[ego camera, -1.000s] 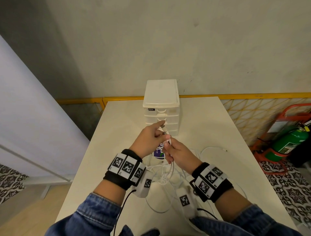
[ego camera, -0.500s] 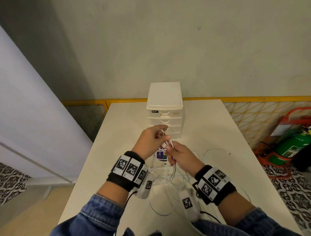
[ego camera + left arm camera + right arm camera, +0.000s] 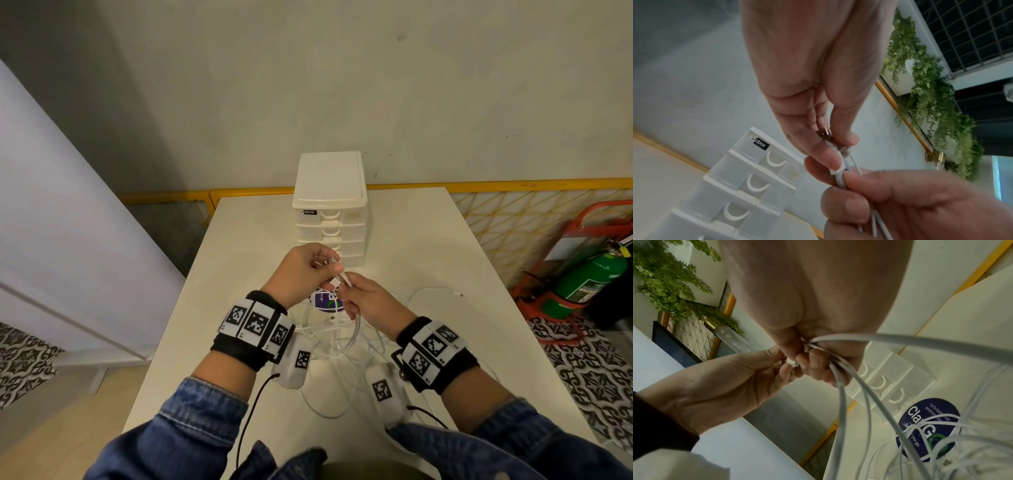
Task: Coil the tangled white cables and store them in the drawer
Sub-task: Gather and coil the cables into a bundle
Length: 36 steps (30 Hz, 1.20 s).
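Note:
Both hands are raised over the table in front of the white drawer unit [image 3: 329, 205], whose drawers are all closed. My left hand [image 3: 308, 267] pinches a white cable's plug end [image 3: 835, 155] between thumb and forefinger, metal tip pointing into the palm. My right hand [image 3: 363, 301] grips several strands of the white cables [image 3: 840, 379] just below that plug. From it the strands hang in loops to a tangled heap of cables [image 3: 337, 339] on the table under my wrists.
A round blue sticker [image 3: 325, 301] lies on the table [image 3: 411, 246] under the cables. One loose cable end [image 3: 457, 294] trails to the right. A green fire extinguisher [image 3: 589, 284] in a red stand is on the floor, right of the table.
Both hands stay joined at the cable end; the left thumb and forefinger have shifted their pinch on the plug. The head view has tilted slightly.

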### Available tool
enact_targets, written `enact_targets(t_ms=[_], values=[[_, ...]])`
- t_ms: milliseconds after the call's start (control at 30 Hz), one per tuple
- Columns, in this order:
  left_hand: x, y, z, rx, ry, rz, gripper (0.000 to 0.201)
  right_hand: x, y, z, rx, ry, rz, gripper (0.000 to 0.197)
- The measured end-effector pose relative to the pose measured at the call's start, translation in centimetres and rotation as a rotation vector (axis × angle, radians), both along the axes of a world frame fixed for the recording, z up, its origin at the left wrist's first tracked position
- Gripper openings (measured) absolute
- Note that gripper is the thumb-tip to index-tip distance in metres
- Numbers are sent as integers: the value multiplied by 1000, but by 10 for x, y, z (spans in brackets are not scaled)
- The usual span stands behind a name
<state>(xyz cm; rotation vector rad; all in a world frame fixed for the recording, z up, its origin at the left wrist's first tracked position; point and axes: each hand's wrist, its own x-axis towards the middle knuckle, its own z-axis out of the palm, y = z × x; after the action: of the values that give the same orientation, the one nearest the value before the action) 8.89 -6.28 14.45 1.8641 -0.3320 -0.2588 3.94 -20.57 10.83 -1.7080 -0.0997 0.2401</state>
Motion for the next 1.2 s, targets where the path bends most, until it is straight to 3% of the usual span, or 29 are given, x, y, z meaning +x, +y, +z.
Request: enact_targets(t_ms=[233,333,433,500,567,667,767,867,1000,1067,1200], values=[[4,15,6,-35,-57,142,11,-2,-9,-6,-80,-42,22,21],[4,23,3,73,-85,159,9,-3,-13,-13,-145,-40,8,26],[1,22,-3,450,-406,151,15,-3,-9,-13,-282,-104,18,25],[-5,10,-2,477,-559,18,24,0,-4,-12,-426,-198,57,25],[-13,-4,-1,471,-430,-124,26,2,0,-6,-486,-266,56,23],[-19,-12,-8,427,-152,-140,40,5,-2,3,-480,-336,49,21],[-18,-11,-3,484,-114,-113,59,4,-7,11,-417,-345,44,19],[-16,-11,9,483,-12,-195,66,5,-16,18,-300,-348,52,13],[-14,-2,21,231,71,-120,58,5,-32,16,-309,-234,182,5],[-11,2,29,117,52,-38,56,4,-35,3,-364,-213,163,19],[-4,11,48,-155,54,88,49,2,-39,-18,-416,-200,33,15]])
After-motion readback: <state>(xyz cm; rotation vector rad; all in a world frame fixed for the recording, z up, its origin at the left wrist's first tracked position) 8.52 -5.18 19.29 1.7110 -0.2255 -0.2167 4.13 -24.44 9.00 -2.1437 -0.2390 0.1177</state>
